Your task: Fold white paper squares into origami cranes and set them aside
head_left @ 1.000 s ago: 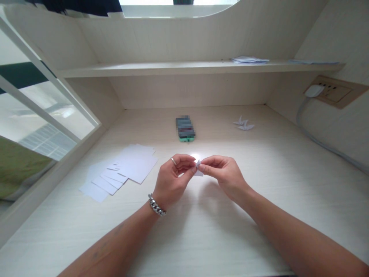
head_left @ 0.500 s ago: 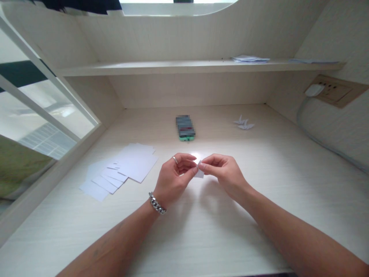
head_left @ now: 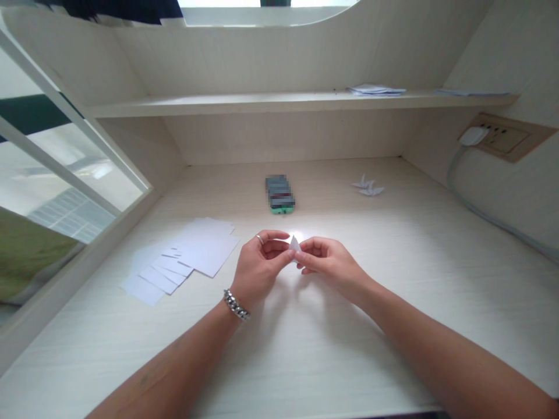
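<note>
A small folded piece of white paper stands with its pointed tip up between my two hands, a little above the desk. My left hand, with a ring and a chain bracelet, pinches its left side between thumb and fingers. On the other side my right hand grips the paper's lower right part with thumb and forefinger. The fingers hide much of the lower paper. Farther back to the right lie small folded paper cranes, close together.
Loose white paper sheets lie fanned out on the desk at left. A phone with a green edge, its screen blurred, lies behind my hands. Papers rest on the shelf. A cable runs from the wall socket at right.
The folded paper has been turned, and its pointed tip now faces up between my hands. My right hand has shifted slightly left and its grip has moved lower on the paper.
</note>
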